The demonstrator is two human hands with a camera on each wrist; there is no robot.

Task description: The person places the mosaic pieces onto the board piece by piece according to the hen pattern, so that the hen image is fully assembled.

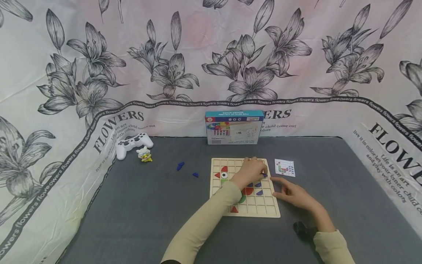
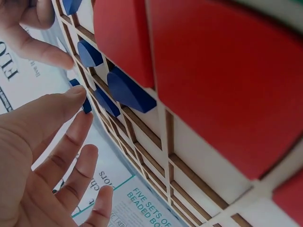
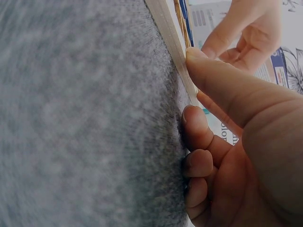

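A wooden grid board [image 1: 268, 209] lies on the table with red, green and blue shaped pieces in its cells, plus a white round piece [image 1: 224, 175] with a black dot. Reaching over it, my left hand [image 1: 248, 172] pinches a small blue piece [image 2: 87, 105] between thumb and index finger above the board's right side; its other fingers are spread. Several blue pieces [image 1: 259, 192] sit in nearby cells. My right hand [image 1: 295, 194] touches the board's right edge with thumb and index finger. In the right wrist view its other fingers [image 3: 198, 163] bend against the cloth.
Loose blue pieces [image 1: 196, 175] lie left of the board. A printed pattern card [image 1: 285, 168] is to its right, and a box [image 1: 234, 128] stands behind. A game controller [image 1: 133, 145] and small figurine [image 1: 144, 154] are at left. A black object [image 1: 300, 230] is beside the right wrist.
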